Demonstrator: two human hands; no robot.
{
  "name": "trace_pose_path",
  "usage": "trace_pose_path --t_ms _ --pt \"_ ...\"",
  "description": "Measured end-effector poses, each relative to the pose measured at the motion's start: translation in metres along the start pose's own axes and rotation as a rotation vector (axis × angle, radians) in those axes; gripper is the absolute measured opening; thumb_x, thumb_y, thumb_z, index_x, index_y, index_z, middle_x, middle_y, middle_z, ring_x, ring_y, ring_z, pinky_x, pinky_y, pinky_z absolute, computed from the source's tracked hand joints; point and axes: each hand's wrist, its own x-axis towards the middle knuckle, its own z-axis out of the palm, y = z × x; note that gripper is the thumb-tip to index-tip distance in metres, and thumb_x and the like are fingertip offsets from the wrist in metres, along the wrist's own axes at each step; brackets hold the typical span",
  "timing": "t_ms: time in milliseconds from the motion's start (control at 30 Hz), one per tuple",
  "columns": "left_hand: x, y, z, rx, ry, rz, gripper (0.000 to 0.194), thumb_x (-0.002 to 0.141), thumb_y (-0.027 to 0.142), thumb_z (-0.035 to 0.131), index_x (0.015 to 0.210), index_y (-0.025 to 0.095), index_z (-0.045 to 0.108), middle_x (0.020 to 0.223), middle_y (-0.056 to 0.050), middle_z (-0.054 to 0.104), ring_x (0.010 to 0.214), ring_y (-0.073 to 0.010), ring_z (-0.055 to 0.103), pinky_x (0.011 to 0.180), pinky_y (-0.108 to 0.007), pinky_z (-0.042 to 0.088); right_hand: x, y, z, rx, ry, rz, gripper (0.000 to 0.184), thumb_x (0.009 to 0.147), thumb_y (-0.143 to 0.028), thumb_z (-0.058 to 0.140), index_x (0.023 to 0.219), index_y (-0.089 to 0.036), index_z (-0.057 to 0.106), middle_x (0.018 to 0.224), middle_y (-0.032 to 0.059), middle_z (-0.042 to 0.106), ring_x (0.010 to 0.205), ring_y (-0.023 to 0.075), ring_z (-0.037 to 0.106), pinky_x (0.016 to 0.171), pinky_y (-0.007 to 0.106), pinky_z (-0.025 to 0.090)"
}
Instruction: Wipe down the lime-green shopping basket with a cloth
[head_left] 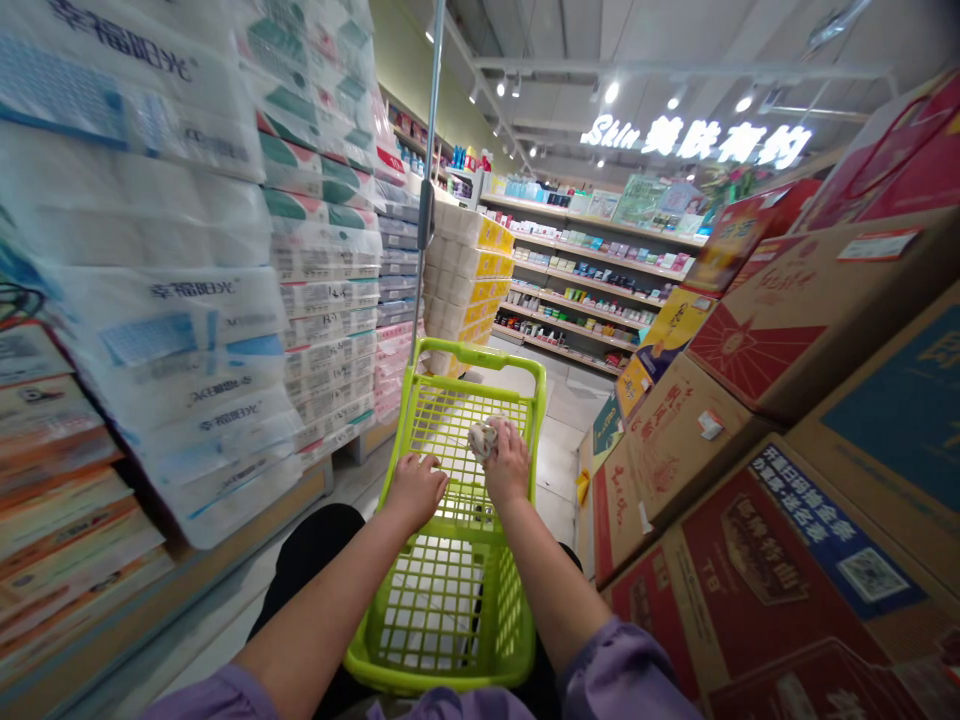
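A lime-green plastic shopping basket (471,527) with mesh walls stands tilted between my knees, its pull handle (480,357) at the far end. My right hand (508,465) is closed around a crumpled, whitish cloth (484,437) and presses it against the basket's far mesh wall. On the left side of that wall, my left hand (416,490) grips the basket with bent fingers; the fingertips are partly hidden. Through the mesh of the lower part, pale floor shows.
Tall stacks of wrapped tissue packs (217,390) line the left. Cardboard cartons (750,340) are piled close on the right. A thin metal pole (429,190) rises behind the basket. Further back are stocked shelves (585,270) and a tiled aisle floor (559,460).
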Motion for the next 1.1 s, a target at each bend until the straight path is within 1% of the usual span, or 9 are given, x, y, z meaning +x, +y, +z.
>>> trace_pose_path --t_ms 67,200,333,467,667,800,933,1000,1100 --pt "0.000 0.000 0.000 0.003 0.003 -0.001 0.028 0.090 0.026 0.048 0.077 0.022 0.072 0.104 -0.007 0.066 0.092 -0.0225 0.055 0.092 -0.044 0.034 0.001 -0.001 0.000 -0.094 -0.049 0.055 0.052 0.092 -0.026 0.038 0.143 -0.017 0.037 0.152 0.0111 0.029 0.137 0.0287 0.028 0.109 0.047 0.026" --pt "-0.001 0.002 -0.002 0.008 0.005 -0.003 0.029 0.090 0.027 0.047 0.078 0.022 0.072 0.105 -0.008 0.065 0.093 -0.0228 0.055 0.093 -0.045 0.034 -0.002 -0.006 0.003 -0.135 -0.284 -0.044 0.053 0.095 -0.045 0.037 0.144 -0.024 0.037 0.153 0.0048 0.029 0.142 0.0271 0.017 0.113 0.046 0.017" --pt "0.000 0.002 -0.003 0.018 -0.014 -0.008 0.030 0.091 0.027 0.046 0.079 0.022 0.072 0.106 -0.008 0.065 0.093 -0.0224 0.054 0.094 -0.044 0.033 -0.001 -0.003 0.005 -0.152 -0.227 0.076 0.051 0.091 -0.046 0.045 0.140 -0.033 0.041 0.156 0.0035 0.021 0.143 0.0334 0.010 0.110 0.056 0.016" --pt "0.000 0.002 -0.004 0.025 -0.042 -0.019 0.029 0.091 0.028 0.046 0.080 0.023 0.072 0.108 -0.007 0.065 0.095 -0.0227 0.055 0.095 -0.044 0.033 -0.002 0.004 0.010 -0.078 -0.178 0.041 0.055 0.088 -0.042 0.052 0.140 -0.025 0.044 0.152 0.0135 0.029 0.141 0.0367 0.017 0.108 0.059 0.020" --pt "0.000 0.003 -0.006 0.018 -0.046 -0.017 0.030 0.091 0.028 0.045 0.081 0.022 0.073 0.108 -0.008 0.065 0.096 -0.0235 0.054 0.096 -0.045 0.032 -0.006 0.003 0.014 -0.032 -0.186 -0.165 0.040 0.090 -0.028 0.048 0.130 -0.026 0.054 0.145 0.0103 0.043 0.140 0.0290 0.025 0.110 0.052 0.024" --pt "0.000 0.003 -0.005 0.043 -0.054 -0.015 0.031 0.092 0.028 0.043 0.082 0.022 0.073 0.108 -0.007 0.065 0.097 -0.0239 0.054 0.095 -0.044 0.033 -0.001 0.005 0.012 0.042 -0.061 -0.013 0.048 0.094 -0.041 0.041 0.138 -0.025 0.044 0.150 0.0108 0.033 0.141 0.0301 0.020 0.109 0.055 0.022" --pt "0.000 0.003 -0.005 0.056 -0.059 -0.015 0.032 0.092 0.029 0.043 0.081 0.022 0.072 0.107 -0.007 0.065 0.094 -0.0228 0.054 0.094 -0.043 0.033 0.005 0.012 0.012 0.115 0.026 0.169 0.046 0.090 -0.033 0.042 0.131 -0.014 0.049 0.144 0.0185 0.041 0.141 0.0310 0.021 0.109 0.056 0.021" --pt "0.000 0.003 -0.005 0.053 -0.059 -0.013 0.032 0.092 0.029 0.042 0.081 0.022 0.072 0.107 -0.007 0.065 0.094 -0.0225 0.054 0.094 -0.043 0.033 0.005 0.014 0.013 0.191 -0.023 0.163 0.037 0.083 -0.029 0.051 0.117 -0.015 0.060 0.136 0.0184 0.049 0.137 0.0328 0.028 0.108 0.057 0.023" --pt "0.000 0.002 -0.006 0.042 -0.053 -0.012 0.031 0.092 0.028 0.043 0.080 0.022 0.072 0.105 -0.007 0.065 0.093 -0.0224 0.054 0.093 -0.043 0.033 0.005 0.015 0.014 0.416 -0.066 0.187 0.031 0.075 -0.024 0.057 0.105 -0.018 0.063 0.118 0.0132 0.062 0.117 0.0296 0.052 0.097 0.050 0.041"
